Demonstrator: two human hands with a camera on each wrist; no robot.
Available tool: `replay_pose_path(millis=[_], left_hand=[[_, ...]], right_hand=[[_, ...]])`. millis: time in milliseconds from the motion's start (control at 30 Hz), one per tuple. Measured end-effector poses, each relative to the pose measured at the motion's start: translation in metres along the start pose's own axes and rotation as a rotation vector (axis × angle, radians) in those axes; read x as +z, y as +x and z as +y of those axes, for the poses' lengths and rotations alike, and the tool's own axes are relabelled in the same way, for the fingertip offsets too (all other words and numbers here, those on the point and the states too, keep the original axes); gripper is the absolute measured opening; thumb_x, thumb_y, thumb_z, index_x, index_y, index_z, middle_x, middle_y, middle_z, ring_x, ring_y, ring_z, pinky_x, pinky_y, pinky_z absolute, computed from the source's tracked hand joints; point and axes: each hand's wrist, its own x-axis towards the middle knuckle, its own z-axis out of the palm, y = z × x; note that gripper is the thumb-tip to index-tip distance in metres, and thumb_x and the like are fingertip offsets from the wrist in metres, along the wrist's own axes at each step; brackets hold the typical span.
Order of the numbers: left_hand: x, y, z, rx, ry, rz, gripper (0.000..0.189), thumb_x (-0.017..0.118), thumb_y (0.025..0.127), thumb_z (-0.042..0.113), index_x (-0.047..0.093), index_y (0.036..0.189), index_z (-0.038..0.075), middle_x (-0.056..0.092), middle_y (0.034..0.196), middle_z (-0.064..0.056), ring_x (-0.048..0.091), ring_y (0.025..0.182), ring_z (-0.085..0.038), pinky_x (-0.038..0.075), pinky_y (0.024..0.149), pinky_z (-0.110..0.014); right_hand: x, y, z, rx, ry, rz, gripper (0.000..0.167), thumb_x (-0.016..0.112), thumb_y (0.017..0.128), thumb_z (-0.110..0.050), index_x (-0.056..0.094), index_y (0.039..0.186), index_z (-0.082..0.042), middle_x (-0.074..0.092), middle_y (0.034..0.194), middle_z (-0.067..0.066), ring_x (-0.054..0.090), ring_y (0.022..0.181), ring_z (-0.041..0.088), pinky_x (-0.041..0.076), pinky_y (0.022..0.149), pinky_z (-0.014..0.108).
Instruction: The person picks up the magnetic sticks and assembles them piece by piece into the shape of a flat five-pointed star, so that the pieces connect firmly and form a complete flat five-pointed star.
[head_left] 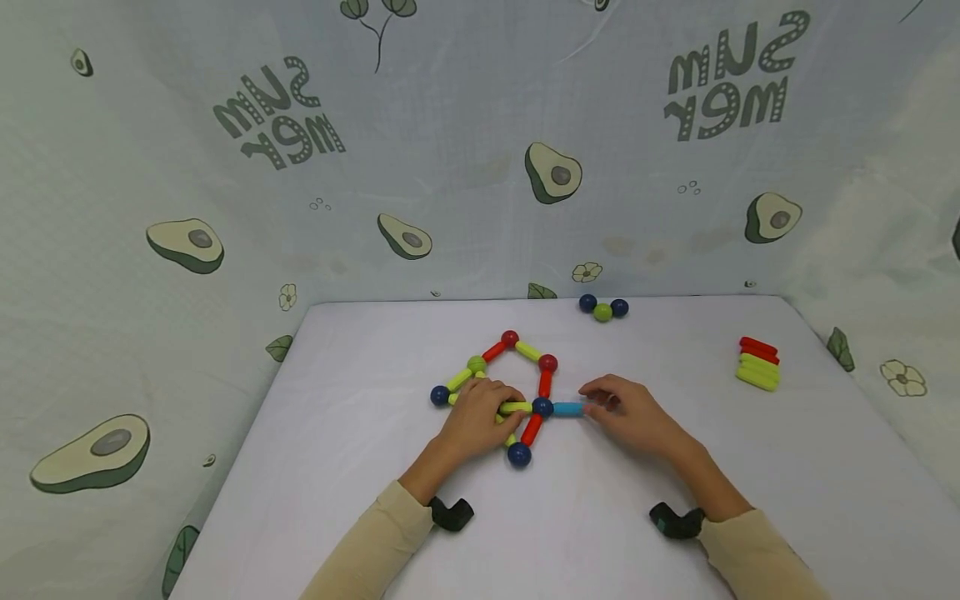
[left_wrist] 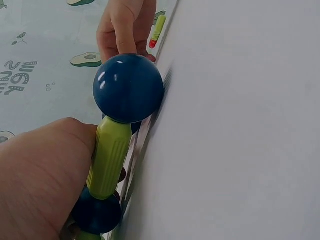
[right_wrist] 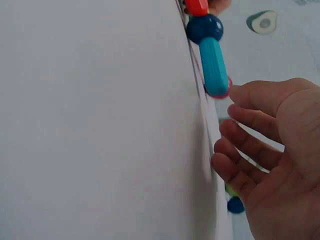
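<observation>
On the white table lies a flat build of coloured rods and balls. In the head view my left hand (head_left: 477, 417) covers its left part and pinches a yellow-green rod (head_left: 516, 407) between thumb and fingers. That rod meets a blue ball (head_left: 542, 407) in the middle. A light-blue rod (right_wrist: 214, 67) sticks out from this ball to the right. My right hand (head_left: 633, 412) is at the rod's free end, thumb tip close to it, fingers loosely bent and apart. Red balls (head_left: 548, 363) and red rods (head_left: 532, 430) form other sides. Another blue ball (head_left: 519, 455) marks the near corner.
Two blue balls and a green ball (head_left: 603, 312) sit together at the table's far edge. Red and yellow-green rods (head_left: 758, 364) lie stacked at the right. A patterned cloth (head_left: 465, 150) hangs behind the table (head_left: 360, 533).
</observation>
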Motion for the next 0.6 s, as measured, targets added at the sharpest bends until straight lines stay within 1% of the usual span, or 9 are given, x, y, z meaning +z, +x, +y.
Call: replay_pose_path(millis=[100,167,267,333,400,500,600], left_hand=[[0.000,0.000,0.000,-0.004,0.008,0.004,0.024,0.067,0.099,0.041,0.075,0.113,0.024,0.074,0.106,0.011,0.063,0.102,-0.010,0.041,0.112,-0.039],[0.001,0.000,0.000,-0.007,0.008,0.006,0.024,0.067,0.099,0.042,0.075,0.113,0.024,0.074,0.105,0.011,0.063,0.100,-0.010,0.041,0.112,-0.039],[0.002,0.000,-0.001,-0.008,0.009,0.010,0.024,0.068,0.098,0.041,0.075,0.113,0.024,0.074,0.104,0.011,0.063,0.099,-0.010,0.041,0.111,-0.039],[0.004,0.000,-0.002,-0.007,0.007,0.013,0.023,0.068,0.098,0.041,0.075,0.113,0.024,0.074,0.103,0.011,0.063,0.098,-0.009,0.042,0.111,-0.039],[0.005,0.000,-0.002,-0.008,0.005,0.013,0.023,0.068,0.098,0.041,0.076,0.112,0.024,0.074,0.103,0.012,0.063,0.098,-0.009,0.041,0.111,-0.039],[0.005,0.000,-0.003,-0.005,0.002,0.013,0.023,0.068,0.098,0.041,0.076,0.112,0.024,0.074,0.103,0.012,0.062,0.097,-0.009,0.041,0.111,-0.039],[0.004,0.000,-0.003,0.000,0.003,0.021,0.023,0.068,0.098,0.041,0.076,0.112,0.025,0.074,0.102,0.013,0.063,0.098,-0.008,0.042,0.110,-0.040]], right_hand=[[-0.019,-0.010,0.016,0.055,-0.044,0.067,0.028,0.067,0.100,-0.018,0.068,0.126,-0.008,0.069,0.114,0.006,0.060,0.100,0.021,0.054,0.086,0.031],[-0.034,-0.019,0.030,0.099,-0.073,0.109,0.030,0.066,0.101,-0.020,0.067,0.127,-0.006,0.068,0.115,0.011,0.060,0.102,0.025,0.052,0.085,0.031],[-0.058,-0.032,0.054,0.149,-0.109,0.183,0.033,0.065,0.102,-0.024,0.066,0.128,-0.004,0.067,0.115,0.016,0.059,0.103,0.029,0.048,0.082,0.019],[-0.073,-0.042,0.072,0.163,-0.123,0.234,0.035,0.065,0.102,-0.025,0.065,0.128,-0.001,0.067,0.115,0.020,0.059,0.103,0.032,0.042,0.077,0.010],[-0.087,-0.051,0.089,0.178,-0.138,0.279,0.037,0.066,0.101,-0.025,0.065,0.128,0.001,0.066,0.115,0.024,0.058,0.102,0.035,0.039,0.070,0.005],[-0.104,-0.063,0.110,0.215,-0.178,0.314,0.038,0.067,0.100,-0.023,0.063,0.126,0.005,0.064,0.116,0.030,0.059,0.099,0.040,0.041,0.065,0.010],[-0.116,-0.070,0.127,0.246,-0.217,0.325,0.040,0.067,0.099,-0.020,0.062,0.126,0.009,0.059,0.118,0.034,0.059,0.098,0.046,0.046,0.066,0.025]])
